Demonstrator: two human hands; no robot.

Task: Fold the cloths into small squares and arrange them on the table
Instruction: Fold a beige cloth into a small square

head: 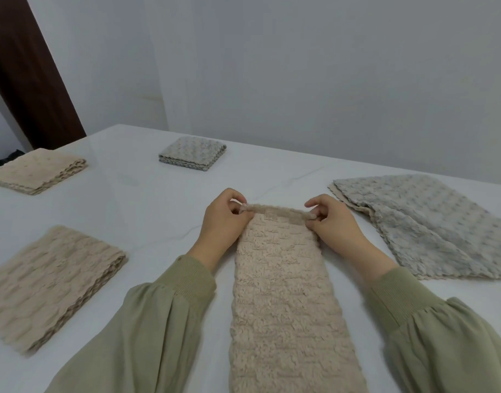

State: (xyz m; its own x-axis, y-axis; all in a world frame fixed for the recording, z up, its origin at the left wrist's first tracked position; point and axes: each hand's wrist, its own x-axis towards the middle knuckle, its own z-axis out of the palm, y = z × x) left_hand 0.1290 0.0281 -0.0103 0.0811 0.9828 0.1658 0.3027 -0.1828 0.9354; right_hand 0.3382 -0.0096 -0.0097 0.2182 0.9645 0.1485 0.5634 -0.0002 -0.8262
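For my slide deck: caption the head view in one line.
Both hands, left hand and right hand, pinch the far corners of a beige cloth strip.

A long fluffy beige cloth (pixel 286 293) lies as a narrow strip, far end pinched up. Left of it sit two folded beige cloths (pixel 49 285) (pixel 38 171); beyond, a folded grey square (pixel 192 154); right, a loose grey cloth (pixel 430 225).

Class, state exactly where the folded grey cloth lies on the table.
In the head view, the folded grey cloth lies at the table's far side, left of centre, beyond the left hand.
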